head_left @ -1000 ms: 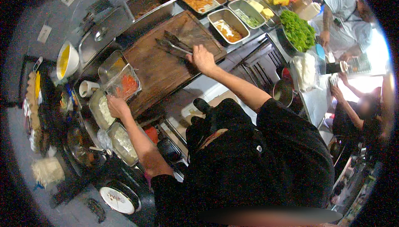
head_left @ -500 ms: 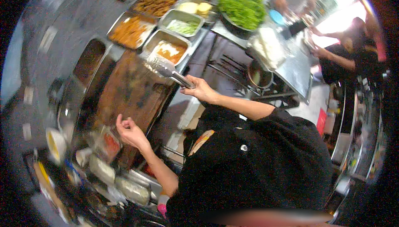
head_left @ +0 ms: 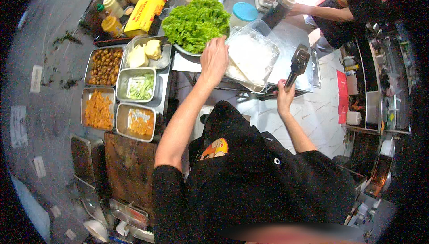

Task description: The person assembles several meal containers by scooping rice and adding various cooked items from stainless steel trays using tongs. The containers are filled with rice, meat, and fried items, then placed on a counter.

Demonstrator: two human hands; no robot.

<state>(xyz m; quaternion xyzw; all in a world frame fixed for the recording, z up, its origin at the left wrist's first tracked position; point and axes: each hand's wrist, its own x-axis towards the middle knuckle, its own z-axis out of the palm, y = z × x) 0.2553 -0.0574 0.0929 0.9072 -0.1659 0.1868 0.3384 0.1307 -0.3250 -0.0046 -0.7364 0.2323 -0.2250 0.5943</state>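
My left hand (head_left: 215, 61) is at the right rim of a bowl of green lettuce (head_left: 196, 24), its fingers bent and drawn together by the leaves. Whatever those fingers hold, if anything, is hidden. Just right of it stands a clear plastic container (head_left: 255, 58) with white food inside, which I cannot name. My right hand (head_left: 285, 95) is closed round the handle of metal tongs (head_left: 298, 63). The tongs point up and away, their head over the steel table's right part, with nothing visible in them.
Steel pans hold orange shreds (head_left: 98, 110), pale green shreds (head_left: 142, 87), brown round pieces (head_left: 106, 66) and yellow chunks (head_left: 151, 50). A yellow and red box (head_left: 146, 9) lies behind. A blue-lidded tub (head_left: 244, 12) and a dark bottle (head_left: 278, 10) stand near a co-worker's arms (head_left: 324, 12).
My view has swung right. My left hand has gone from above the brown board to the lettuce bowl. My right hand has carried the tongs from the pans over to the steel table.
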